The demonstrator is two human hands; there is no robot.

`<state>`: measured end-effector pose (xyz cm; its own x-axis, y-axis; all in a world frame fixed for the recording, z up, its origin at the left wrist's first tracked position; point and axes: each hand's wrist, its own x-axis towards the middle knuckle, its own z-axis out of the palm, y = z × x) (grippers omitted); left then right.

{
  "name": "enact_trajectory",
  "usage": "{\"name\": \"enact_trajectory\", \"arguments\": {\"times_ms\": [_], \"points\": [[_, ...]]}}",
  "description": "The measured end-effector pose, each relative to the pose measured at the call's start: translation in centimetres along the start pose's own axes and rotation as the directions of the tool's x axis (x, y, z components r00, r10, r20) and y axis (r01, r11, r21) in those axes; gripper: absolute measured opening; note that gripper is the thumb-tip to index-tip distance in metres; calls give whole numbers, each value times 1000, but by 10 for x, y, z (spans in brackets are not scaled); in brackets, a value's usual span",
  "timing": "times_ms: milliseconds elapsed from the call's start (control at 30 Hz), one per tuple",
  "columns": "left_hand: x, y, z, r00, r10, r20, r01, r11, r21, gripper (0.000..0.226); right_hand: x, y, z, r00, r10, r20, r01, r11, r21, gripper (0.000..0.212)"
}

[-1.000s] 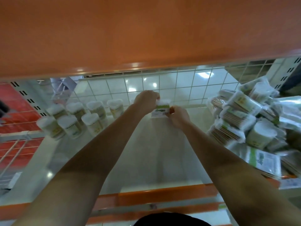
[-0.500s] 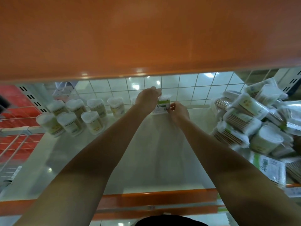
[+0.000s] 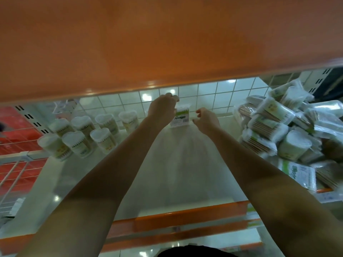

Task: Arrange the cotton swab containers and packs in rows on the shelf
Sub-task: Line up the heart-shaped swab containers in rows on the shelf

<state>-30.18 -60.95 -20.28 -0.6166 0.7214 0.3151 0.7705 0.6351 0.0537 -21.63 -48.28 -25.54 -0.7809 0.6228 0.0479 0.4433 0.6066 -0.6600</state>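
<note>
Two shelves: an orange upper shelf [image 3: 148, 39] filled the top of the view; a pale lower shelf [image 3: 176, 173] carried the goods.
Heap: loose cotton swab packs [image 3: 278, 127] lay piled at the shelf's right edge.
Containers: seven round cotton swab containers [image 3: 87, 134] stood in two rows near the back left corner.
Left hand [image 3: 163, 110]: fingers curled, gripping the small pack's left side.
Right hand [image 3: 205, 119]: fingertips pinched the pack's right edge.
Small pack [image 3: 181, 118]: upright at the back edge, against the white grid [image 3: 222, 93].
</note>
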Motion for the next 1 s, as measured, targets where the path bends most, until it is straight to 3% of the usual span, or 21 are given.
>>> {"name": "enact_trajectory", "arguments": {"times_ms": [200, 400, 633, 900, 1000], "points": [[-9, 18, -6, 994, 98, -42, -99, 995, -27, 35, -21, -3, -27, 972, -145, -187, 132, 988, -82, 35], [-10, 48, -10, 978, 198, -62, -203, 976, -76, 34, -43, 3, -56, 947, -177, -267, 114, 966, -234, 34], [-13, 93, -4, 942, 332, -55, -336, 930, -148, 34, -76, 30, -81, 938, -108, -328, -8, 943, -332, 34], [-28, 125, 12, 910, 415, -9, -404, 881, -244, 36, -115, 59, -85, 956, -2, -292, -101, 936, -338, 45], [-31, 128, 16, 904, 427, 9, -412, 877, -246, 37, -123, 62, -82, 940, 32, -339, -156, 925, -345, 37]]}}
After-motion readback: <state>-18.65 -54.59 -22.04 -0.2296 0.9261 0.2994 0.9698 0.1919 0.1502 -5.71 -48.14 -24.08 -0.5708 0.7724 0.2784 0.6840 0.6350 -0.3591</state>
